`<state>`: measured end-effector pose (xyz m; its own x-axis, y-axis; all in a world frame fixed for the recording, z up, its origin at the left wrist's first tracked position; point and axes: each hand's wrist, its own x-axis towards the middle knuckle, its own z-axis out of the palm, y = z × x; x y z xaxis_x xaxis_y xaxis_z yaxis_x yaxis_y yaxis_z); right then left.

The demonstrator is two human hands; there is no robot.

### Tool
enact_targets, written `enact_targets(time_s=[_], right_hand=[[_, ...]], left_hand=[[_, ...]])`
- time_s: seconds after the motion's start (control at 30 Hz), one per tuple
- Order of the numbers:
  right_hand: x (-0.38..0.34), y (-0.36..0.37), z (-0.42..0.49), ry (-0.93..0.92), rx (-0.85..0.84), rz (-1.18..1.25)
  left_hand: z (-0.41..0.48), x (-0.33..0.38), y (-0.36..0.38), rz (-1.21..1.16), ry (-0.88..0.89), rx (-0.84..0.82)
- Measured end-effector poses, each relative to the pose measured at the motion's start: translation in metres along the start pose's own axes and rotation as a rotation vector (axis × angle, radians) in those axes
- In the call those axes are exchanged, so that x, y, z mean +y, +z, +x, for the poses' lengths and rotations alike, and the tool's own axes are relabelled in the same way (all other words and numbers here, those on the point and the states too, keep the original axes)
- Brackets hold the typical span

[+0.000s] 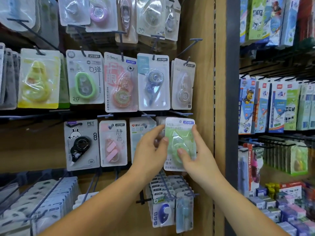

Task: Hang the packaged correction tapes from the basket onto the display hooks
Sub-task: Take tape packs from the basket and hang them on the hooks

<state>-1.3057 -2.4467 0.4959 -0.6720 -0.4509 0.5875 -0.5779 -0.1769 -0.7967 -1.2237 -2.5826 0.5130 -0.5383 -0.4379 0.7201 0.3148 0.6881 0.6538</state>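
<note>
Pinching green correction tape pack (179,133) between left hand (150,149), right hand (197,157); print partly covered.

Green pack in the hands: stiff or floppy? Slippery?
Probably fairly stiff: the green pack looks flat and unbent where the right hand pinches it. Likely light: thin card, small blister. The glossy blister may be slick under the thumb.

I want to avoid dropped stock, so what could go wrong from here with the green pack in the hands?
1. The green pack, held by the left hand and right hand, sits just below the hook and seems not yet hung; its small hole could miss the tip and the pack could slip.
2. The forearms pass over the lower hooks, which might snag them.
</note>
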Motion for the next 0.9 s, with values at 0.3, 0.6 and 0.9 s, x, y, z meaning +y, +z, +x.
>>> enact_targets(time_s=[0.3,0.6,0.9], right_hand=[[0.008,-0.004,-0.002,-0.028,0.006,-0.048],[0.025,-0.003,0.002,-0.082,0.046,-0.138],[0.040,0.013,0.015,-0.222,0.067,-0.639]], left_hand=[[0.006,-0.002,0.008,-0.127,-0.036,-0.110],[0.009,-0.004,0.012,-0.116,-0.044,-0.116],[0.020,-0.019,0.007,0.201,0.006,-0.156]])
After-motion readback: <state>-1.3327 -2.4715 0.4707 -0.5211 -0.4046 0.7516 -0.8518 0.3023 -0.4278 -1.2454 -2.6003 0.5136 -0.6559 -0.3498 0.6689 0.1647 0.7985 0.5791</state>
